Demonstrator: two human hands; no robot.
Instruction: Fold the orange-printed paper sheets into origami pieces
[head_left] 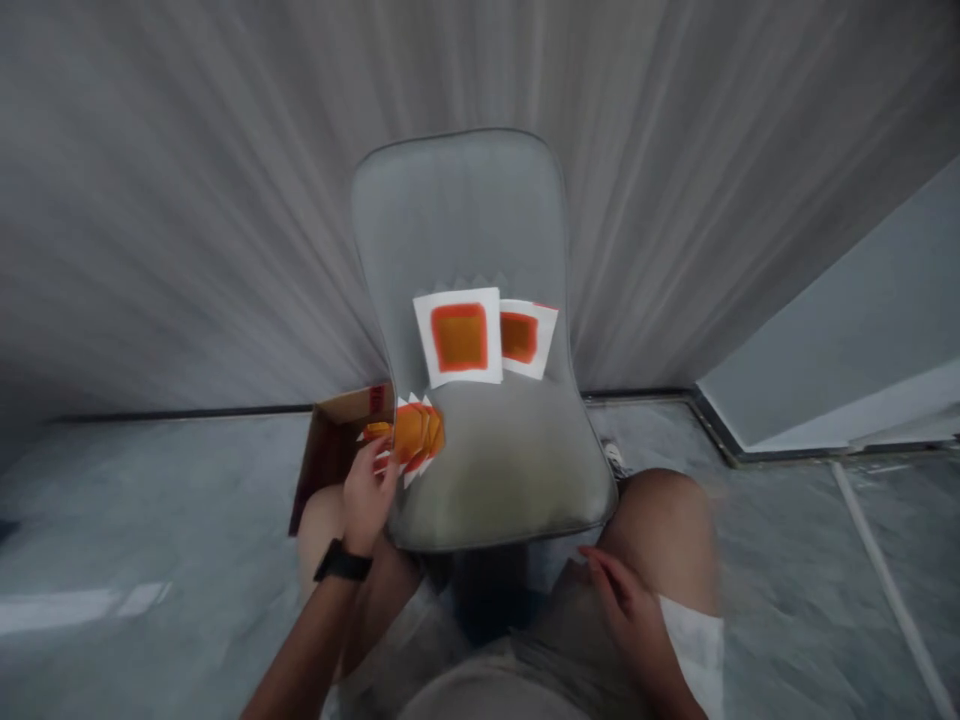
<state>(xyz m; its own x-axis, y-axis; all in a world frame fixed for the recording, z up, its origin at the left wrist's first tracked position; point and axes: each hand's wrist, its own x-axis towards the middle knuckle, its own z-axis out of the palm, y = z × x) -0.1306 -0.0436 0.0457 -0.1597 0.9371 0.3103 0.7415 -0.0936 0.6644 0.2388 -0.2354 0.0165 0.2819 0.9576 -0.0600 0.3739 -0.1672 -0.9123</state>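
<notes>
Nearest, at five o'clock from the seat, my right hand hangs slack and empty; toward nine, my left hand touches the fanned orange papers, whether pinching any I cannot tell. They look light, thin and easily creased, best taken by a white corner; beyond, at eleven, the larger white square seems stiffer, so grip its border.

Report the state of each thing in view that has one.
Left hand: fingers at the fanned cards, grip unclear
Right hand: loosely open, nothing visible in it
Fanned cards: spread, overlapping
Left white-bordered card: uncovered
Right white-bordered card: partly covered
Box: open
Black wristband: worn
Chair: upright
</notes>
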